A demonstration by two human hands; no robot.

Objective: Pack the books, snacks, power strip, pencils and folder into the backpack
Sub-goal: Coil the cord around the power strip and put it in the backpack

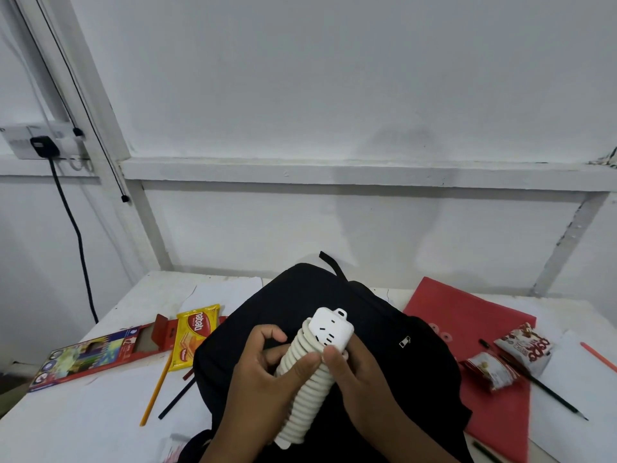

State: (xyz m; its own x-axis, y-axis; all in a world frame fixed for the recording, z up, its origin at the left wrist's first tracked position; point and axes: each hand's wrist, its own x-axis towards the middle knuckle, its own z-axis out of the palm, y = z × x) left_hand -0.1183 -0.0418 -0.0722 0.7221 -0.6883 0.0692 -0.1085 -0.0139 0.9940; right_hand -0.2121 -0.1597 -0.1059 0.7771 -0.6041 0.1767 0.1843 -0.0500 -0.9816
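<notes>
**Two hands hold a cord-wrapped power strip above a black backpack**

A white table (100,412) fills the lower part of the view, set against a white panelled wall (334,95). At its centre lies a black backpack (384,335), the largest thing on it, with a small white label on its fabric and a strap sticking up at its far end.

To the right, partly under the backpack's edge, lies a flat red folder (467,315). On the folder and just beside it sit two small red-and-white snack packets (524,349), touching each other. A black pencil (547,392) runs slantwise beneath them, and a red pencil (599,357) lies near the right edge.

To the left lies an open pencil box (96,354) with a colourful printed front, its red flap raised. Beside it rests a yellow wafer packet (195,335). A yellow pencil (157,389) and a dark pencil (177,399) lie slantwise between that packet and the backpack.

Over the backpack, held in the air, is the power strip (330,329): a white, rounded block with dark socket slots on its face and a hanging loop at the far end. Its thick, off-white cord (307,389) is wound round it in tight, even coils, covering most of its length.

The left hand (267,379) grips the coils, thumb across the top. The right hand (354,372) clasps the strip's other side, thumb pressed near the sockets.
</notes>
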